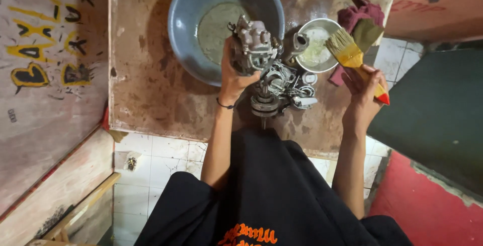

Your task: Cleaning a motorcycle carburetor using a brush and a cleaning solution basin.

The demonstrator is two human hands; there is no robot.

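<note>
Gripping a grey metal carburetor (253, 45) from below with fingers clenched round its body, the left hand (234, 77) lifts it over the blue basin's (183, 19) rim above loose metal parts (282, 92) on the worn board (146, 85), while the right hand (365, 92) clasps a yellow-handled paintbrush (352, 55), bristles up, beside a small metal bowl (317, 45).

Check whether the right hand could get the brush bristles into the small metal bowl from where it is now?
Probably yes. The right hand holds the paintbrush with its bristles beside the small metal bowl, whose top is open. The carburetor in the left hand sits to the side, not over the bowl.
</note>
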